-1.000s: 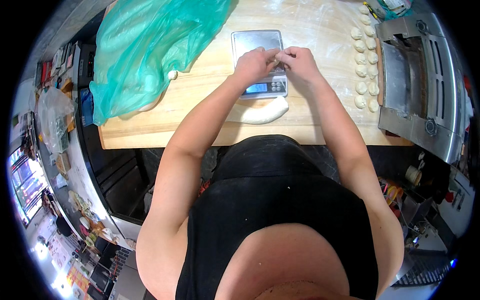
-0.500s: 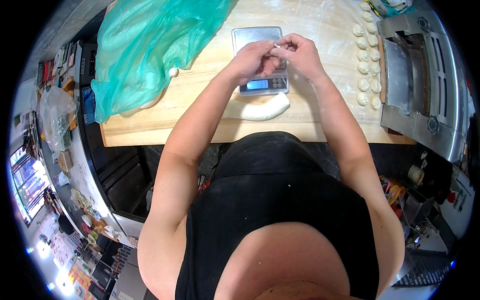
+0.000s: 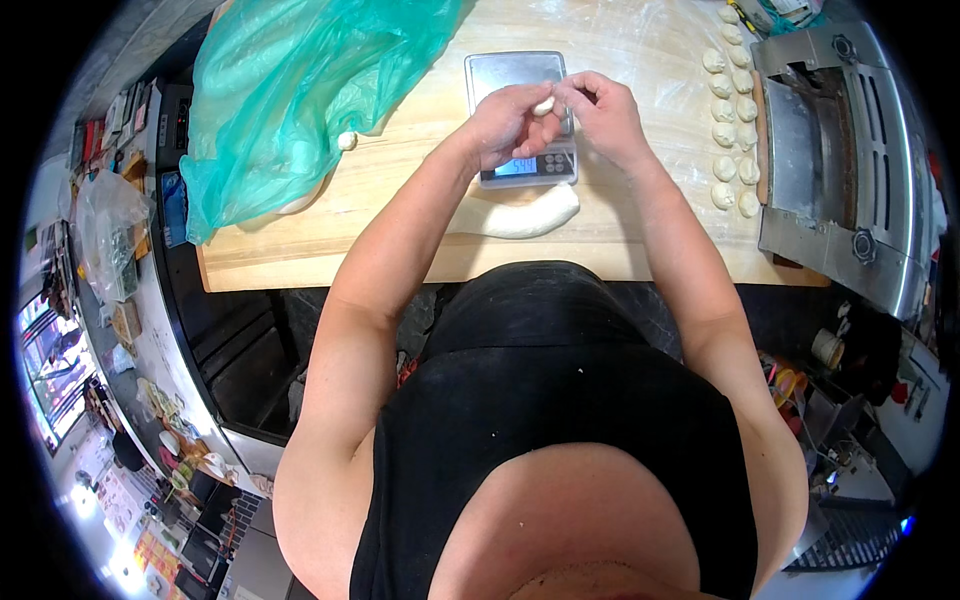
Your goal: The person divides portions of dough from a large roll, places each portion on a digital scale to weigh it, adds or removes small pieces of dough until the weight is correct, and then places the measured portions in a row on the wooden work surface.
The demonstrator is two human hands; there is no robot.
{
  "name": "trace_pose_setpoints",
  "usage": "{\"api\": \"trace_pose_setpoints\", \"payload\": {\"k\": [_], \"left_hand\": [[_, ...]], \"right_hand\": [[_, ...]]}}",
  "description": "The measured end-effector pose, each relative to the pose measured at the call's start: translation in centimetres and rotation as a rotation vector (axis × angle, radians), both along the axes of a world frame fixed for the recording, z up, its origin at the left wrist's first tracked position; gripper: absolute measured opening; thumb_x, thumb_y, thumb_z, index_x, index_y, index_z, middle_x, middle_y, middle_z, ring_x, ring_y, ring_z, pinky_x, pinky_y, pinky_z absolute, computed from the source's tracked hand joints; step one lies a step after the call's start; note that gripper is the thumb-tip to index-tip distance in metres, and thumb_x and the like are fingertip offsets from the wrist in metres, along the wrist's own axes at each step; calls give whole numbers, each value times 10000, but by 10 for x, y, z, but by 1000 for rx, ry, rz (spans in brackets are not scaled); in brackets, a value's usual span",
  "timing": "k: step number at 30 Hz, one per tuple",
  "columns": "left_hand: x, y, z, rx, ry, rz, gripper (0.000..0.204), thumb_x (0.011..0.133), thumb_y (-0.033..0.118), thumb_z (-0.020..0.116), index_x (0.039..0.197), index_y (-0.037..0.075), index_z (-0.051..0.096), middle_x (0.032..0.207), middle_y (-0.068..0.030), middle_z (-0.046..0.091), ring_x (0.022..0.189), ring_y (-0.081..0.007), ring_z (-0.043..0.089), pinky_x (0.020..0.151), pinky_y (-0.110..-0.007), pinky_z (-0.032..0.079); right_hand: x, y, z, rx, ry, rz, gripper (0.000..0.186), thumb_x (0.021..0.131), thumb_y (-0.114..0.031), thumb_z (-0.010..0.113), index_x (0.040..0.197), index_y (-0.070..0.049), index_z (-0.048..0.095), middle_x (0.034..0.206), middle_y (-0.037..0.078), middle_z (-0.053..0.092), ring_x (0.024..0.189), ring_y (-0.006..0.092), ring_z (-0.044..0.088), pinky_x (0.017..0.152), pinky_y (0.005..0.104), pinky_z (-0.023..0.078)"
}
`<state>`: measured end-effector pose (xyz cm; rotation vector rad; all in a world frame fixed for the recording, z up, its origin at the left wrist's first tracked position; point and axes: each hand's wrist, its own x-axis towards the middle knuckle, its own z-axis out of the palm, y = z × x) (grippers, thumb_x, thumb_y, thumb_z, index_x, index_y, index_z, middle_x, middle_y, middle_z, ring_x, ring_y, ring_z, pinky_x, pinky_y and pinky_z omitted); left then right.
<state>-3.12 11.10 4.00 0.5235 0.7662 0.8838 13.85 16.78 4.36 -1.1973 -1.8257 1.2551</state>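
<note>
Above the digital scale [image 3: 500, 68], both my hands meet. My left hand [image 3: 512, 122] is closed around a small piece of white dough [image 3: 543, 106], which shows between thumb and fingers. My right hand [image 3: 606, 115] is closed in a pinch, its fingertips against the left ones; whatever they hold is hidden. On the near side of the scale lies a thick dough roll [image 3: 530, 217], its left end covered by my left forearm. A small dough lump [image 3: 347, 141] sits left of the scale, by the green plastic sheet.
The green plastic sheet [image 3: 290, 110] covers the left of the wooden board [image 3: 400, 225], with dough partly showing beneath. Dough balls [image 3: 722, 110] stand in two rows at the right, beside a rolling pin [image 3: 763, 140] and a metal machine [image 3: 860, 150].
The fingers have shifted slightly, and the dough piece now shows lower, in my left hand. The scale's display is more covered by that hand.
</note>
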Motion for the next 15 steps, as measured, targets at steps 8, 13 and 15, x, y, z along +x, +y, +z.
{"api": "trace_pose_setpoints", "payload": {"k": [8, 13, 15], "left_hand": [[4, 2, -8, -26, 117, 345, 151, 915, 102, 525, 1043, 24, 506, 771, -68, 588, 581, -123, 494, 535, -251, 404], [-6, 0, -21, -33, 11, 332, 171, 980, 177, 472, 1009, 16, 522, 788, -64, 606, 583, -125, 532, 515, -249, 431], [-9, -2, -22, -76, -47, 305, 231, 1007, 235, 443, 990, 22, 530, 768, -61, 606, 554, -124, 530, 496, -246, 431]], "right_hand": [[-1, 14, -44, -34, -8, -126, 157, 845, -165, 649, 901, -27, 696, 858, 119, 684, 823, 230, 669, 726, 340, 513], [0, 7, -42, 224, -294, -63, 166, 814, -194, 667, 918, -87, 739, 896, 148, 654, 843, 299, 637, 760, 358, 500], [0, 5, -26, 58, -44, -45, 210, 827, -185, 687, 990, -61, 733, 900, 97, 658, 835, 218, 630, 740, 316, 493]]}}
